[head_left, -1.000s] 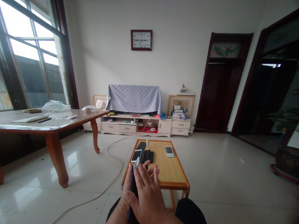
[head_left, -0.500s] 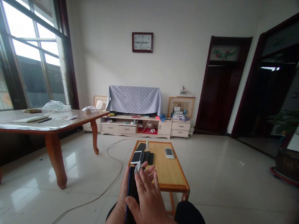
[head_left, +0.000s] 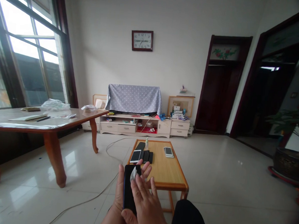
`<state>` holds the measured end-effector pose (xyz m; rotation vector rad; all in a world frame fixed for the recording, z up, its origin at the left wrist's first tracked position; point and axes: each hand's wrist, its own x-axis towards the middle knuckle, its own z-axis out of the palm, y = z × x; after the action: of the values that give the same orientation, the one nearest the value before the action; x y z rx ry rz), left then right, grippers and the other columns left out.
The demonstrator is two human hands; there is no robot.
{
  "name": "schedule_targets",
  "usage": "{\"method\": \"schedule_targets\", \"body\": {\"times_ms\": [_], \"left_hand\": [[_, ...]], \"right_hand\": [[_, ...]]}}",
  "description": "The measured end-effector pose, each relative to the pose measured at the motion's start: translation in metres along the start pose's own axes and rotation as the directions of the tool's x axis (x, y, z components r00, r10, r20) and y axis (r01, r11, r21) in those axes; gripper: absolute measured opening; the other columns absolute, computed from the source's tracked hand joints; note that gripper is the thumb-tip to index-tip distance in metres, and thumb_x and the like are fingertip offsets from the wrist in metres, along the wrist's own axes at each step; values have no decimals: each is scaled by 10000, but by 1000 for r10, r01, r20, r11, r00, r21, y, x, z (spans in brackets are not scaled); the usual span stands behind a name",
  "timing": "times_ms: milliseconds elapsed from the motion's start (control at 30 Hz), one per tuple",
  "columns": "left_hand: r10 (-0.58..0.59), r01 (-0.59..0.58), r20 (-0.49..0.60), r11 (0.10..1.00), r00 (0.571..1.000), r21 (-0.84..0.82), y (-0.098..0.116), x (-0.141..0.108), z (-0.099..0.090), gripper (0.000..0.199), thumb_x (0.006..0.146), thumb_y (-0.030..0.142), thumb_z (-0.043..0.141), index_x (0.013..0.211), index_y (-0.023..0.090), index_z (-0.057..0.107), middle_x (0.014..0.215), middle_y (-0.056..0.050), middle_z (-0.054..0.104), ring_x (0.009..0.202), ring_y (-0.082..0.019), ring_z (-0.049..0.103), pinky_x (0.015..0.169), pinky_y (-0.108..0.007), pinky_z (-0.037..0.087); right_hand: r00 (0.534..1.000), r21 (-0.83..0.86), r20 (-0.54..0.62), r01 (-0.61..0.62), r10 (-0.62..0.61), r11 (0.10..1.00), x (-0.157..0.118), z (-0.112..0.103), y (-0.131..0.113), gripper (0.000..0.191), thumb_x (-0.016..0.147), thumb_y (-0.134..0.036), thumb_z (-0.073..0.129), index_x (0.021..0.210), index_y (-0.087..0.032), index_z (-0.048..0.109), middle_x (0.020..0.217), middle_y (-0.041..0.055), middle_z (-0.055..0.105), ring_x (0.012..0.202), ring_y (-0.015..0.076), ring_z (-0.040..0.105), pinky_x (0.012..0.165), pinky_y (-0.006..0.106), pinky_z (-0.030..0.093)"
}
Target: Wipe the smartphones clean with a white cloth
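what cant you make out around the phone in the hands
Head view only:
Lower end of the black phone: hidden by the right hand, and cut off near the bottom edge.
Most of its face: covered by the white cloth and fingers.
Small bottle's label: too small to read.

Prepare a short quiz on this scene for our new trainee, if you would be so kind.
1. True or false: the left hand holds a black smartphone.
2. What does the right hand press against the phone? A) a white wipe B) a blue sponge C) a pen
3. Fill in the blank: on the wall above the polka-dot cloth hangs a ____.

Key: 1 true; 2 A; 3 clock.
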<state>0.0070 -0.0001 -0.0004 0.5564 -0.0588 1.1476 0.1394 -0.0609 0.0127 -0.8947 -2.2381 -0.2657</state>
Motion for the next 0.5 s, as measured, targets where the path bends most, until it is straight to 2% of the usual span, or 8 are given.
{"method": "schedule_targets", "body": {"times_ms": [100, 200, 300, 400, 433, 500], "left_hand": [[71, -72, -25, 997, 997, -34, 15, -4, -6, 792, 941, 764, 290, 1517, 237, 422, 1609, -155, 427, 1520, -313, 327, 1235, -604, 245], [106, -108, -29, 992, 994, -67, 24, -3, -11, 770, 944, 747, 335, 1463, 199, 489, 1607, -168, 424, 1528, -298, 308, 1260, -570, 213], [127, -127, -14, 988, 992, -87, 25, 0, -15, 739, 954, 730, 334, 1448, 207, 505, 1612, -154, 419, 1537, -287, 285, 1269, -560, 197], [131, -131, -6, 987, 991, -98, 26, 1, -20, 725, 959, 722, 329, 1439, 211, 514, 1610, -150, 423, 1542, -289, 273, 1269, -569, 195], [138, -137, -2, 985, 990, -106, 27, 0, -23, 723, 957, 723, 334, 1433, 211, 521, 1607, -148, 431, 1541, -287, 277, 1271, -564, 195], [166, -164, 5, 978, 986, -131, 29, -1, -28, 722, 954, 723, 346, 1426, 206, 527, 1597, -145, 449, 1537, -276, 290, 1276, -536, 204]], "right_hand": [[995, -26, -79, 66, -68, 997, -20, 14, -9, 845, 969, -698, 491, 1580, -128, 365, 1563, 177, 436, 1449, 343, 427, 1205, 609, 304], [975, -69, -210, 64, -78, 996, -26, 25, -14, 849, 941, -754, 475, 1514, -128, 477, 1494, 158, 534, 1390, 314, 514, 1217, 571, 292], [948, -124, -297, 80, -114, 989, -22, 36, -18, 720, 994, -667, 451, 1466, -131, 535, 1453, 131, 582, 1356, 291, 555, 1212, 534, 321], [922, -164, -331, 152, -199, 975, -19, 42, -19, 484, 1057, -424, 455, 1465, -174, 535, 1408, 79, 631, 1338, 242, 575, 1202, 489, 359], [921, -159, -324, 175, -219, 972, -19, 43, -18, 490, 1059, -431, 453, 1470, -174, 528, 1403, 79, 635, 1338, 241, 575, 1197, 486, 368], [936, -125, -289, 170, -200, 978, -19, 42, -16, 642, 1030, -595, 442, 1481, -143, 513, 1421, 114, 617, 1346, 267, 566, 1192, 505, 370]]}}
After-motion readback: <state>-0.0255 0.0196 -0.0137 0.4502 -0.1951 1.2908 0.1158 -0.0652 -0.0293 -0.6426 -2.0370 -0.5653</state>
